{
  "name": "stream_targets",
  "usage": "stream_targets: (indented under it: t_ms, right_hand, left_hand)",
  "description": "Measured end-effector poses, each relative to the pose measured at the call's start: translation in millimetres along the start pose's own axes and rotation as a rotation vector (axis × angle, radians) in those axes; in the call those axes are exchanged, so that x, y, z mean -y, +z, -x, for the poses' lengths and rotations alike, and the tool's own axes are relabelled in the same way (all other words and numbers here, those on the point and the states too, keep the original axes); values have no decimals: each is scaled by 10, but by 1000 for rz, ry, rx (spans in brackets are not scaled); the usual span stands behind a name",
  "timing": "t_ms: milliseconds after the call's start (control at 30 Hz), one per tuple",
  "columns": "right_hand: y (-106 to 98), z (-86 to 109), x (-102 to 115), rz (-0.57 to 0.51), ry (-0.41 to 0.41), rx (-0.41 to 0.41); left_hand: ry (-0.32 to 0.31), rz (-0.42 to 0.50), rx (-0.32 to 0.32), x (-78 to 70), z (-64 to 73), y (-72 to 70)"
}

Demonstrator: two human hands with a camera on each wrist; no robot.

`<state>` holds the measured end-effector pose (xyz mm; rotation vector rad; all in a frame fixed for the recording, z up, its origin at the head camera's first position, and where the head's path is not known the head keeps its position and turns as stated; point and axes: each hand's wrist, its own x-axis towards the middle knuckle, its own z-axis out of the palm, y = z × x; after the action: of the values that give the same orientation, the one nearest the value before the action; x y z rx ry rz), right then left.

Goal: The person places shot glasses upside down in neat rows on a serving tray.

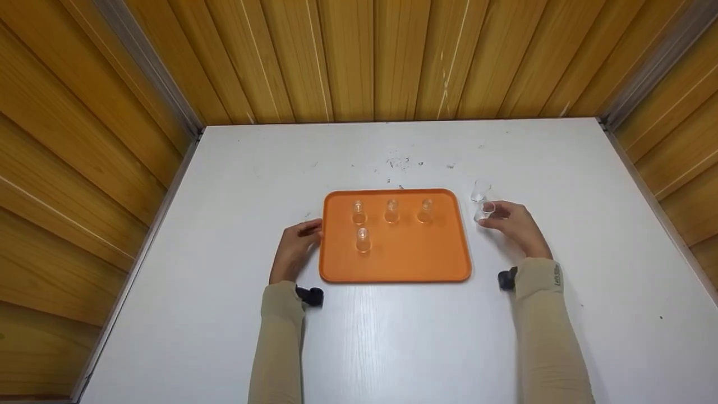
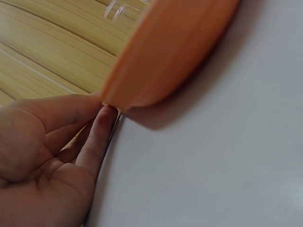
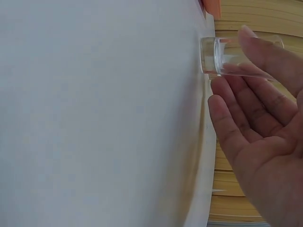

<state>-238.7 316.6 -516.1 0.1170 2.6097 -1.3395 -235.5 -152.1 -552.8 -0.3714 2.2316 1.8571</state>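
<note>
My left hand pinches the left edge of an orange tray; in the left wrist view, thumb and fingertips meet at the tray's rim. To the right of the tray, my right hand holds a small clear shot glass between thumb and fingers. Its thick base faces the table in the right wrist view, with its mouth upward. Just behind it stands another clear shot glass, also mouth up.
Three glasses stand in a row along the tray's back, including one at the back right; another glass is in front of the leftmost. They look mouth down. The white table meets wood-patterned walls behind and at both sides.
</note>
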Motion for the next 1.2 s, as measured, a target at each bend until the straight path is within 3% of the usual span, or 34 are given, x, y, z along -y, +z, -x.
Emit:
stream_targets:
  t_ms: [467, 833, 1200]
  right_hand:
    - [-10, -27, 1, 83, 53, 64]
    - [14, -46, -6, 138, -4, 33]
    - [26, -38, 24, 145, -1, 20]
  left_hand:
    - [23, 13, -2, 9, 2, 5]
    - [34, -14, -2, 15, -7, 0]
    - [30, -6, 1, 30, -11, -3]
